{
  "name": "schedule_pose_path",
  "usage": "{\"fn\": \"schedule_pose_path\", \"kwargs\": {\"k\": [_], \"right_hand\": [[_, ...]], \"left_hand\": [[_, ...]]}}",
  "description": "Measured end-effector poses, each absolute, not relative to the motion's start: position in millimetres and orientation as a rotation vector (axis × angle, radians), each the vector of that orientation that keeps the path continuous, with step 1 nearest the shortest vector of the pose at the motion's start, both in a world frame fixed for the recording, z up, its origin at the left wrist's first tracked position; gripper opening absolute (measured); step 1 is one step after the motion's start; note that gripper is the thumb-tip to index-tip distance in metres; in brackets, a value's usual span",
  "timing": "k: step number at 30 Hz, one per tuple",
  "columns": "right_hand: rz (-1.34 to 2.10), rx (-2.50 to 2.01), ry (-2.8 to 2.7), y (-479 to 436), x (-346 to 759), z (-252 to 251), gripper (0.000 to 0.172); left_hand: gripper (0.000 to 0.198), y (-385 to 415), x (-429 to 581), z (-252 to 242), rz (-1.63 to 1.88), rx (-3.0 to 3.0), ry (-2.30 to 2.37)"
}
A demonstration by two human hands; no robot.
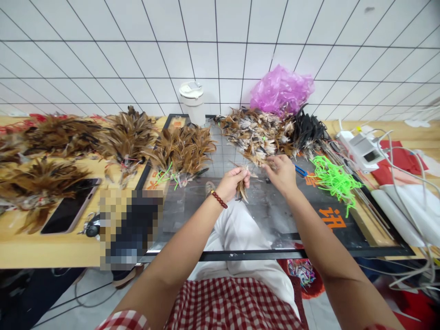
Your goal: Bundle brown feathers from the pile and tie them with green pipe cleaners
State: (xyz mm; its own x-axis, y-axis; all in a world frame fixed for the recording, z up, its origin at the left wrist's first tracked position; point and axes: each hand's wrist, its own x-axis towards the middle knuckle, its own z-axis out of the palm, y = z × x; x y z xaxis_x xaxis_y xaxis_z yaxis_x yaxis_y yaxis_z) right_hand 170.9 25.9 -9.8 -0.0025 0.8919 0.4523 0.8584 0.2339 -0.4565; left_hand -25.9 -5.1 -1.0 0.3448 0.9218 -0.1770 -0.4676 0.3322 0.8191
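My left hand point(233, 181), with a bead bracelet at the wrist, is closed around a small bunch of brown feathers point(242, 189) hanging over the glass panel point(268, 215). My right hand point(282, 172) reaches into the loose pile of mixed brown and white feathers point(256, 130), its fingers pinched at the pile's near edge. What the right fingers hold is hidden. A tied bundle of brown feathers point(184, 149) lies to the left on the panel.
Several brown feather bundles point(65, 137) cover the wooden table point(51, 250) at left, beside a phone point(70, 206) and keys. A white cup point(193, 101), pink plastic bag point(282, 89), black feathers point(307, 130), green cords point(333, 178), blue-handled scissors point(301, 171), and power strip point(360, 149) with cables surround the panel.
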Motion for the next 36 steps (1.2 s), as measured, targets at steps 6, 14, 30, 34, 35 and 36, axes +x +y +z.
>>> {"fn": "schedule_pose_path", "kwargs": {"k": [6, 14, 30, 34, 35, 36], "right_hand": [[0.118, -1.655, -1.738, 30.0, 173.6, -14.3, 0.022], [0.187, -1.326, -1.814, 2.2, 143.4, 9.2, 0.027], [0.714, -1.135, -1.681, -8.0, 125.4, 19.7, 0.026], [1.202, -0.985, -1.431, -5.2, 123.4, 14.5, 0.032], [1.261, -0.959, -1.413, -4.9, 124.0, 13.8, 0.031], [1.286, -0.943, -1.405, -4.8, 125.2, 13.9, 0.029]], "left_hand": [[0.02, -4.9, -24.1, -3.3, 1.039, 0.767, 0.745], [0.017, -6.8, -19.4, 2.2, 1.221, 0.594, 0.709], [0.019, -5.0, -27.8, 2.9, 1.13, 0.62, 0.403], [0.022, -8.3, -25.9, 3.7, 1.034, 0.689, 0.408], [0.023, -9.1, -25.3, 4.3, 1.009, 0.688, 0.424], [0.023, -9.7, -24.9, 4.8, 0.991, 0.676, 0.442]]}}
